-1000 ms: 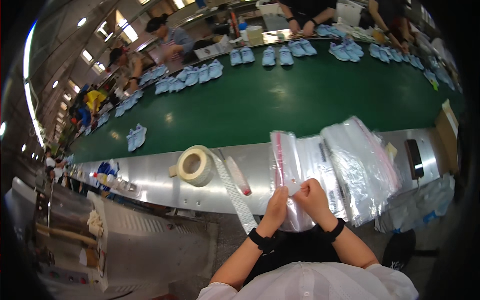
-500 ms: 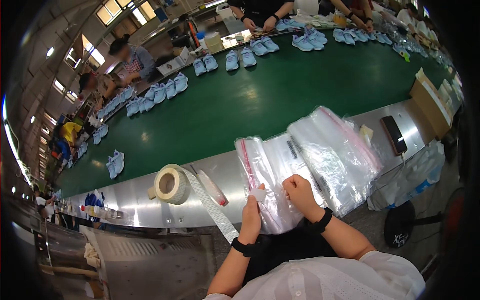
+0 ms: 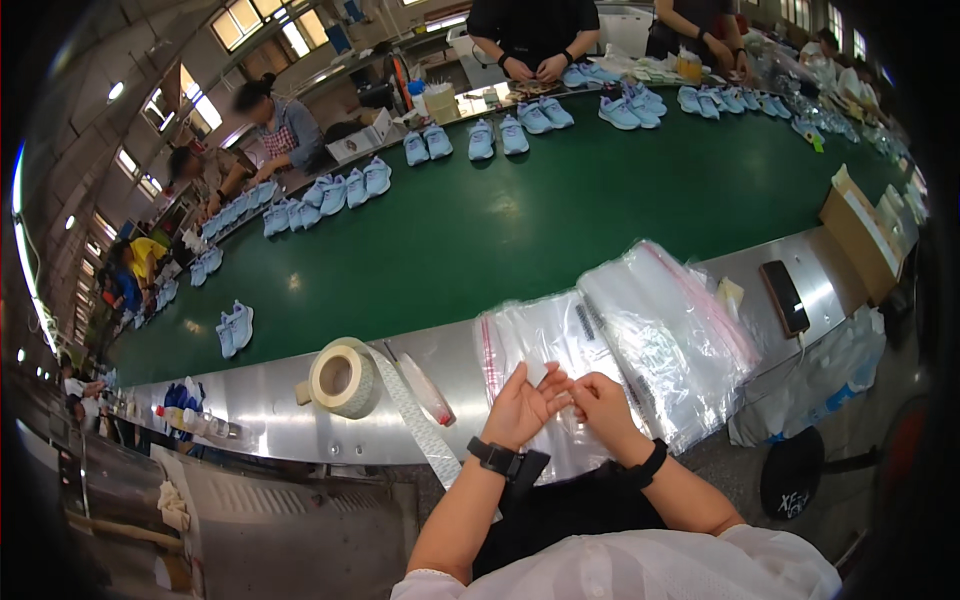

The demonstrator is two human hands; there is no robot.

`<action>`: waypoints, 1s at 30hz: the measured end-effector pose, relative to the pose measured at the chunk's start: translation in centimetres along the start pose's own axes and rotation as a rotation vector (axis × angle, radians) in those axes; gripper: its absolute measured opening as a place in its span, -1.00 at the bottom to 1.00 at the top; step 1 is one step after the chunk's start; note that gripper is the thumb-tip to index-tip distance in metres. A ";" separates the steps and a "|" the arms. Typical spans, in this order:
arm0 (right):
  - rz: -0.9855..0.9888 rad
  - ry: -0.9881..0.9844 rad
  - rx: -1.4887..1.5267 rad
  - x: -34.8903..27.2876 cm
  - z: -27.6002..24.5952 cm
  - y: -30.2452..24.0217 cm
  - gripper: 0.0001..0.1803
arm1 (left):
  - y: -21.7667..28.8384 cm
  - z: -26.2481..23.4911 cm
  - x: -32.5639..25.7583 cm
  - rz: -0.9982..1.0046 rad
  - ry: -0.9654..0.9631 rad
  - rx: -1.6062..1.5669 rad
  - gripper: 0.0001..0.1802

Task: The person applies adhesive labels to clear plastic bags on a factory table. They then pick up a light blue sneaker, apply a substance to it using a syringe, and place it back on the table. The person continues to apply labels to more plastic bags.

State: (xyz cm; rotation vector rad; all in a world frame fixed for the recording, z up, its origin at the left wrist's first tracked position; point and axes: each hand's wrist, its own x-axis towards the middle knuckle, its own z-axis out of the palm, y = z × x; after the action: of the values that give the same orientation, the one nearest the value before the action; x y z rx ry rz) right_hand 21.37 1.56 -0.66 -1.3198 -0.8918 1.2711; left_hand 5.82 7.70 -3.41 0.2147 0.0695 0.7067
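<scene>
My left hand is turned palm up over the clear plastic bags, its fingers loosely curled. A small white label shows between its thumb and index finger. My right hand is closed in a pinch beside the left fingertips. Whatever the pinch holds, if anything, is too small to make out. Beneath both hands lie flat bags with pink strips, next to a larger stack of clear bags. Left of them, a roll of label tape trails a printed strip toward my left wrist.
A pink-and-white slim tool lies beside the roll on the metal ledge. A phone and a cardboard box are at the right. Pale blue shoes stand on the green belt; co-workers line its far side.
My left hand has turned its palm up and its fingers have loosened around the label. My right hand has stayed closed, close to the left fingertips. The view has shifted slightly.
</scene>
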 end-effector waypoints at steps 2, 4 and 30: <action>0.029 0.071 0.155 -0.4 -1.5 -0.6 -0.87 | -0.7 0.9 -0.7 0.067 0.230 0.101 -0.57; -0.023 0.043 0.188 -0.6 -2.2 -2.3 -0.88 | -0.4 2.5 -0.8 0.042 0.353 0.348 -0.60; -0.522 -0.170 -0.682 -4.5 -1.0 -2.7 -0.78 | 1.3 8.1 -15.6 0.029 0.426 0.523 -0.32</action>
State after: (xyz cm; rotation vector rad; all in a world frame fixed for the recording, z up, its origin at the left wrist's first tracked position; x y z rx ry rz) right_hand 22.04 -2.50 2.77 -1.3544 -1.7624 0.6865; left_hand -5.78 -2.90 4.63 0.5627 0.6634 0.7444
